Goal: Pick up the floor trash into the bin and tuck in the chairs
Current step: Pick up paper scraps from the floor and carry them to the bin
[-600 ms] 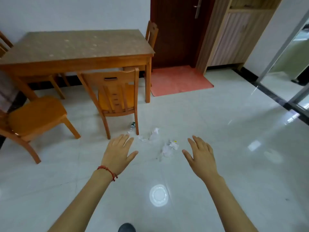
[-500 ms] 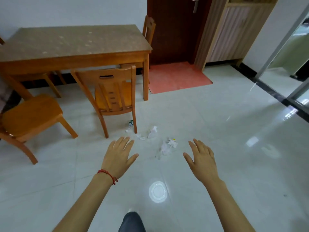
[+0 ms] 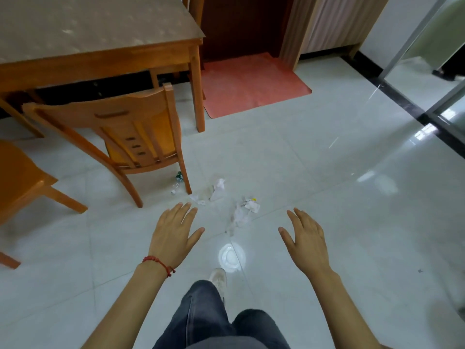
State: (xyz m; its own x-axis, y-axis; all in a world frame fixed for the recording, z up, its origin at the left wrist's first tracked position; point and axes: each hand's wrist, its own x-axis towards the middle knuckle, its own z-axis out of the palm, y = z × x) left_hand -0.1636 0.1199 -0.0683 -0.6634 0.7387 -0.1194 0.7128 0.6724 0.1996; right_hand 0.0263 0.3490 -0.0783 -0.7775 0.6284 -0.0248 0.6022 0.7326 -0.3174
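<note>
Crumpled white paper trash (image 3: 242, 212) lies on the pale tiled floor between and just beyond my hands. A second crumpled paper (image 3: 214, 191) lies further left, and a small clear plastic bottle (image 3: 177, 182) rests by the rear leg of a wooden chair (image 3: 120, 137) pulled out from the wooden table (image 3: 98, 54). Another chair (image 3: 22, 180) stands pulled out at the left edge. My left hand (image 3: 173, 233) hovers open, palm down, short of the papers. My right hand (image 3: 305, 238) is open too, right of the trash. No bin is in view.
A red doormat (image 3: 251, 84) lies before a dark door at the back. A third chair (image 3: 196, 8) stands behind the table's far corner. A black floor strip and glass door frame (image 3: 412, 102) run along the right. My leg and shoe (image 3: 219, 278) are stepping forward below.
I have walked forward and tilted down: the trash, chair and table are closer and larger. Both hands stay open and spread. My leg and shoe have come into view.
</note>
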